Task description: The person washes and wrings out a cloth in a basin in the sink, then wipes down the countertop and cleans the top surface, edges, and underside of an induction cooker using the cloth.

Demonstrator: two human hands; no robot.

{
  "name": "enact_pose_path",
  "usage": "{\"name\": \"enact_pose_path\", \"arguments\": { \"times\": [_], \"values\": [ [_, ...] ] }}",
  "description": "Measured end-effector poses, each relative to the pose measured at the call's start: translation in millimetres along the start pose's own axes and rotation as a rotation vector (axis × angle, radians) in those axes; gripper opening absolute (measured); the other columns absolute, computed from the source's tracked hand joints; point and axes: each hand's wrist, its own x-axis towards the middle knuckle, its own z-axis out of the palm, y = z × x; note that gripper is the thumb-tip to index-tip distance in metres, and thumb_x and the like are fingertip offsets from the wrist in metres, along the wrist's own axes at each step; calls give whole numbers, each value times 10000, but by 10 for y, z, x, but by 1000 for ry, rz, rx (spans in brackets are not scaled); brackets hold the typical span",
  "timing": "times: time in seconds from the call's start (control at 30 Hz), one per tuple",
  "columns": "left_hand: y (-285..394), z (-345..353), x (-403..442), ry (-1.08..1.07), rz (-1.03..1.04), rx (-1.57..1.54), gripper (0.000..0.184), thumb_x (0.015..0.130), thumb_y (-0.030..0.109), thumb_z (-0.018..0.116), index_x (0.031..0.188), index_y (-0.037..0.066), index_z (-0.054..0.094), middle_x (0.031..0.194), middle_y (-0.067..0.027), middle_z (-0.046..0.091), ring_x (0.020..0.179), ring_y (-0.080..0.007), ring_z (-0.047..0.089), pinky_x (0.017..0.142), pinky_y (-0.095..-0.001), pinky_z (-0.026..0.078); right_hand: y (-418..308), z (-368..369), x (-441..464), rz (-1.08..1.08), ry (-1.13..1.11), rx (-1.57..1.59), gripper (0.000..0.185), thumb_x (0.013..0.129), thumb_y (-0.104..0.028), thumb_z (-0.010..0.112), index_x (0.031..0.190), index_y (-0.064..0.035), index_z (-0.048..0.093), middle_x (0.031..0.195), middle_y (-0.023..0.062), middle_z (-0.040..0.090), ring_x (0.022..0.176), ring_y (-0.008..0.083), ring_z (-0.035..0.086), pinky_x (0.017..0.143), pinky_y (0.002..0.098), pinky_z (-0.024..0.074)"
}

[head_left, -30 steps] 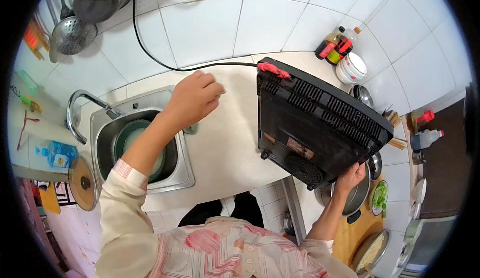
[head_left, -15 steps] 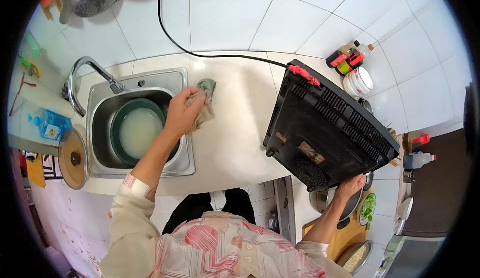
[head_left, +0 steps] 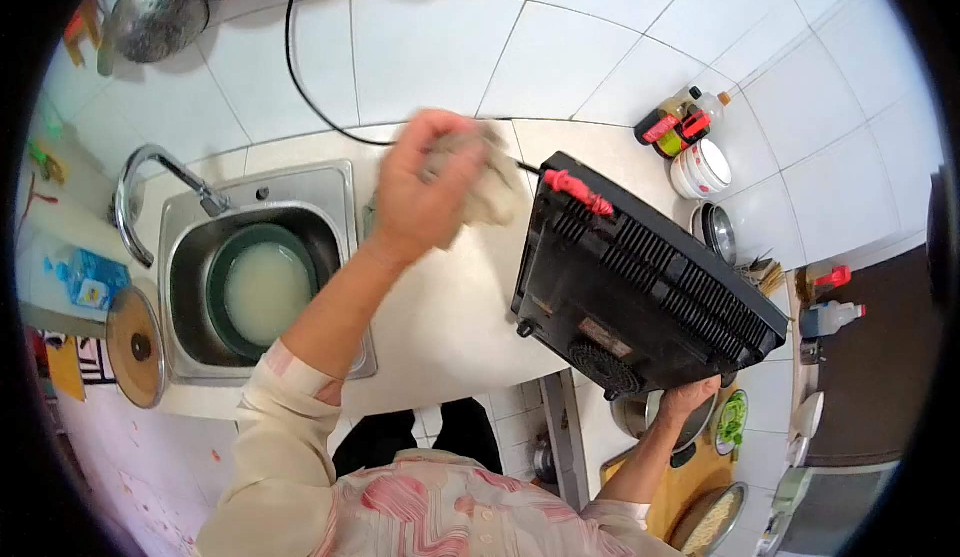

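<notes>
My left hand (head_left: 418, 202) is closed around a crumpled beige cloth (head_left: 492, 185), raised over the counter (head_left: 450, 312) and slightly blurred. On the right, my right hand (head_left: 692, 394) grips the lower edge of a black induction cooker (head_left: 640, 287), partly hiding its fingers. The cooker is tilted up, so its underside shows, with a round fan grille and rows of vent slots. Red material (head_left: 577, 190) is wrapped along its upper edge near the black power cord (head_left: 300, 92). The cloth is a short way left of the cooker.
At left is a sink (head_left: 365, 352) holding a green basin (head_left: 222, 302) of cloudy water, under a faucet (head_left: 160, 157). A glass lid (head_left: 135, 347) leans beside it. Bottles (head_left: 668, 127) and bowls (head_left: 705, 167) stand at back right. A pot (head_left: 640, 417) and greens (head_left: 733, 419) sit beyond the cooker.
My left hand has moved right and up off the counter beside the sink, carrying the cloth towards the cooker. The cooker stays tilted in my right hand. The view has shifted slightly.
</notes>
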Motion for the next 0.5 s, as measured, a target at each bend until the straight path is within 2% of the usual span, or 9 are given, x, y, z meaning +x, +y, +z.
{"name": "enact_pose_path", "arguments": {
  "times": [0.03, 0.07, 0.13, 0.27, 0.33, 0.37, 0.43, 0.47, 0.5],
  "values": [
    [16, -48, 89, 103, -153, -153, 131, 857, 111, 602, 955, 37, 555, 863, -43, 620, 806, -140, 607, 717, -275, 494, -42, 68, -20, 4, 9, 39, 303, 911, -264, 586, 1010, 22, 596, 967, 56, 630, 826, 154, 596, 733, 300, 503],
    [102, -37, 201, 88, -151, -143, 131, 857, 111, 602, 955, 37, 555, 863, -43, 620, 806, -140, 607, 717, -275, 494, -6, 64, -46, 25, 64, 75, 282, 880, -252, 616, 969, 15, 609, 949, 45, 627, 819, 149, 585, 733, 300, 498],
    [318, -15, 461, 31, -120, -85, 155, 893, 178, 576, 979, 54, 542, 878, -12, 579, 777, -70, 560, 682, -217, 482, -8, 76, -64, 2, 72, 41, 305, 874, -275, 626, 969, 15, 608, 943, 41, 627, 813, 150, 582, 733, 303, 498],
    [374, 433, 777, -87, 19, 19, 175, 892, 212, 591, 965, 62, 539, 854, -12, 580, 776, -72, 556, 672, -217, 477, 91, 3, -104, -21, 82, -29, 416, 885, -364, 614, 1034, 20, 564, 974, 57, 619, 842, 156, 587, 744, 302, 504],
    [408, 698, 841, -297, 78, 56, 204, 880, 226, 612, 960, 55, 535, 832, -36, 587, 761, -95, 556, 667, -239, 469, 155, -33, -106, -29, 116, -20, 426, 904, -376, 591, 1045, 22, 539, 958, 66, 621, 841, 161, 599, 735, 300, 518],
    [391, 778, 852, -303, 80, 57, 204, 880, 226, 612, 960, 55, 535, 832, -36, 587, 761, -95, 556, 667, -239, 469, 210, -91, -122, -48, 117, -62, 416, 906, -364, 590, 1053, 21, 537, 964, 68, 620, 845, 165, 599, 734, 301, 518],
    [312, 885, 845, -552, 223, 238, 232, 867, 230, 627, 949, 39, 525, 831, -68, 592, 749, -135, 558, 672, -274, 466, 304, -199, -181, -63, 123, -104, 407, 908, -352, 589, 1060, 21, 535, 971, 71, 619, 850, 169, 599, 733, 303, 519],
    [295, 879, 822, -669, 231, 239, 274, 854, 225, 645, 980, 29, 501, 838, -90, 592, 747, -166, 563, 680, -304, 468, 317, -222, -196, -25, 119, -106, 450, 908, -365, 581, 1110, 33, 522, 1053, 82, 594, 930, 190, 564, 826, 329, 466],
    [276, 869, 797, -674, 229, 240, 274, 854, 225, 645, 980, 29, 501, 838, -90, 592, 747, -166, 563, 680, -304, 468, 333, -238, -212, 15, 116, -108, 496, 908, -378, 572, 1160, 45, 509, 1135, 94, 568, 1011, 212, 529, 919, 355, 413]
  ]
}}
